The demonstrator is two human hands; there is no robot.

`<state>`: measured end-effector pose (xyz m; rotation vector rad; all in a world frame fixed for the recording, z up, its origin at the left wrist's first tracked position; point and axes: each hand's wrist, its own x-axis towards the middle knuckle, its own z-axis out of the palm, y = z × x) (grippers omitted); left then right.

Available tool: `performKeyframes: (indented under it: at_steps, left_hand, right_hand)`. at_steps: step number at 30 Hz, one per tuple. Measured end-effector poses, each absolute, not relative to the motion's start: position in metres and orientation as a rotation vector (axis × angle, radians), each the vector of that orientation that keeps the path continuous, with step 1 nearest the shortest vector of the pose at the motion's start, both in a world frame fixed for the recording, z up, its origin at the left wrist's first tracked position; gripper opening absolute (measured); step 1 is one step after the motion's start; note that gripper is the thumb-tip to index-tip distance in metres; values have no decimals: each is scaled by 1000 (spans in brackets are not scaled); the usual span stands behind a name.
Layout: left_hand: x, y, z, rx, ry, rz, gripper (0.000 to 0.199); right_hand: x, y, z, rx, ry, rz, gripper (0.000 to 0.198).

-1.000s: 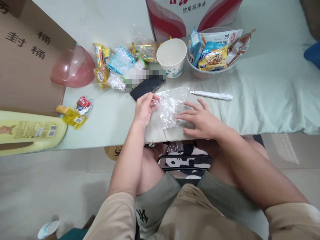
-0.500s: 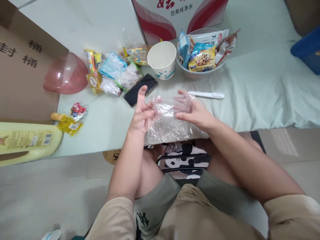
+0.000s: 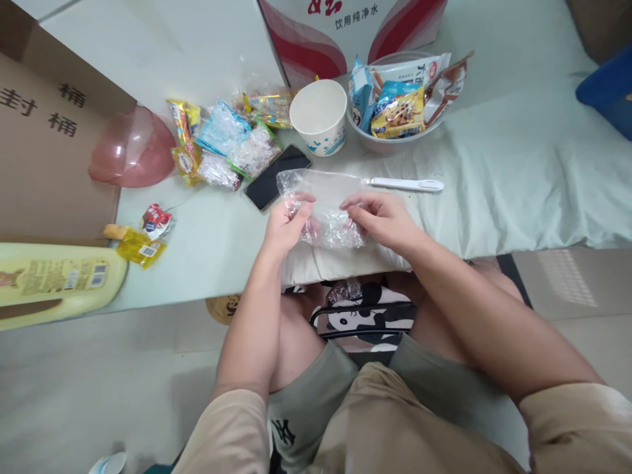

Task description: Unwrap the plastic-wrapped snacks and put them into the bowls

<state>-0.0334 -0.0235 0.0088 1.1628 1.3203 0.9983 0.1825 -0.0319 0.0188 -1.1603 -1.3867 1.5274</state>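
A clear plastic bag point(image 3: 328, 227) is stretched between my two hands over the front of the cloth-covered surface. My left hand point(image 3: 288, 224) pinches its left side between thumb and fingers. On the other side my right hand point(image 3: 378, 217) grips the bag, thumb against bent fingers. The lower part of the bag is crumpled, while its upper edge lies flatter and wider. Just beyond the bag's top right corner is a white-handled utility knife point(image 3: 407, 184). A black phone point(image 3: 278, 178) lies past my left hand.
Behind stand a paper cup point(image 3: 319, 118) and a plastic bowl point(image 3: 390, 145) of packaged snacks. Several snack packets point(image 3: 224, 135) lie to the left, near a pink translucent bowl point(image 3: 132, 148). A yellow jug point(image 3: 59, 283) is at the left edge; a panda-print bag point(image 3: 365, 322) sits between my knees.
My fingers have come out of the bag's opening and now pinch its sides. The bag has shifted up and its top edge lies flatter toward the knife.
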Motion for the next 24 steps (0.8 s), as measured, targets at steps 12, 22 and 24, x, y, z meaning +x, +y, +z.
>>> performKeyframes:
  at_steps: [12, 22, 24]
  left_hand:
    - [-44, -22, 17, 1149, 1137, 1043, 26]
    - [-31, -18, 7, 1361, 1502, 1387, 29]
    - [-25, -23, 8, 1430, 1567, 1339, 22]
  right_hand:
    - [198, -28, 22, -1132, -1285, 1406, 31]
    - [192, -21, 7, -1285, -1169, 1238, 20]
    - [189, -24, 15, -1283, -1325, 1005, 14]
